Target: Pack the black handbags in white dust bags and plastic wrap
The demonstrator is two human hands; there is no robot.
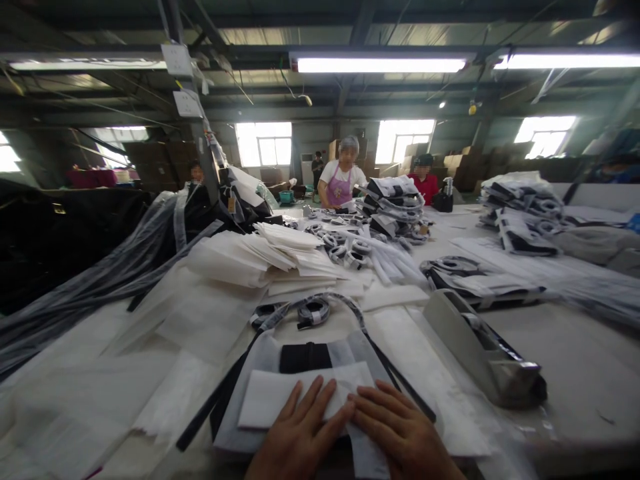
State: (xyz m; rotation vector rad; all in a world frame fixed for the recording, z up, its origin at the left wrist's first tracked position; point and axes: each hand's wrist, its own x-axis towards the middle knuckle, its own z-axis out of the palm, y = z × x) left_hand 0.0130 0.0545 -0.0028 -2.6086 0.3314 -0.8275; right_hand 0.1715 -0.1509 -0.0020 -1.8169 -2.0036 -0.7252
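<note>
**Both hands flat on folded white sheet**

We see our left hand point(300, 433) & right hand point(400, 430) just beside each other at the bottom of the view, palms down, fingers stretched fwd. Neither grip holds anything: both are open & flat, resting on the folded white sheet point(273, 400). The sheet lies on a translucent wrap point(233, 437) at the near edge of the desk point(575, 373), w/ a black folded piece point(305, 357) just behind it & a black strap point(210, 407) running out to the left. A coiled strap point(313, 311) sits behind that. A tape dispenser point(485, 353) is on the right, apart from the hands. A stack of white sheets point(270, 257) sits farther back. A co-worker in a pink apron point(341, 180) stands at the far end.
</note>
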